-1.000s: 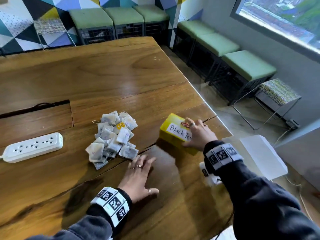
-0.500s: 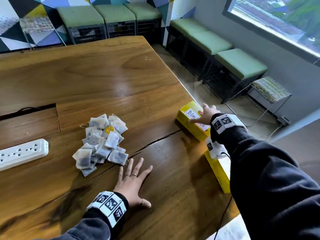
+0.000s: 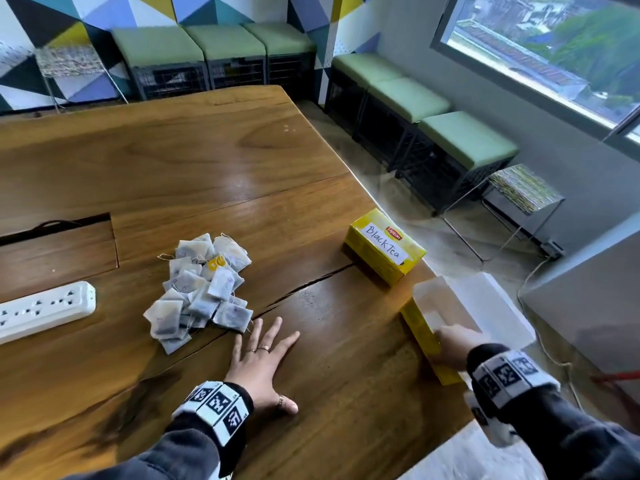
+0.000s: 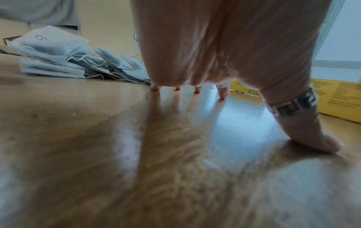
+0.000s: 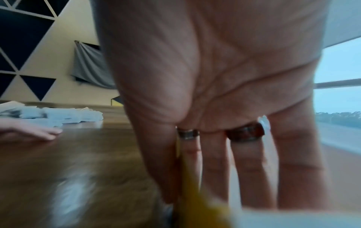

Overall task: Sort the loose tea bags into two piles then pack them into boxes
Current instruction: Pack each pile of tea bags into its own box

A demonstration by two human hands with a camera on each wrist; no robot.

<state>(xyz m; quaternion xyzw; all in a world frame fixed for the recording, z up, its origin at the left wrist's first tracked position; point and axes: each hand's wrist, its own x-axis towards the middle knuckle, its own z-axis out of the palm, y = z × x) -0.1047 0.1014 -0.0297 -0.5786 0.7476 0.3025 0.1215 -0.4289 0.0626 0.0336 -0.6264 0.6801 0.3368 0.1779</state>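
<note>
At the far left of the wooden table (image 3: 207,161) lies a white power strip (image 3: 45,310), and to its right the loose tea bags (image 3: 201,292) sit in one mixed heap, not yet sorted. Just near of the heap the left hand (image 3: 259,368) rests flat on the wood with its fingers spread, holding nothing; the left wrist view shows the fingertips (image 4: 222,94) and the thumb pressing on the surface.

Further right, the closed box labelled Black Tea (image 3: 384,251) stands close to the right edge of the table. Nearer along the same edge is the open box (image 3: 426,334), its white lid flap hanging out past the table. The right hand (image 3: 453,344) grips its long yellow wall, thumb outside and fingers inside, as the right wrist view shows.

The step in hand seems to be placing this second box. I would pull it to the left, fully on the wood, because here it can tip off the edge. The open room lies between the heap and the boxes, and also far of the heap; there two piles can be made without crossing the hands.
</note>
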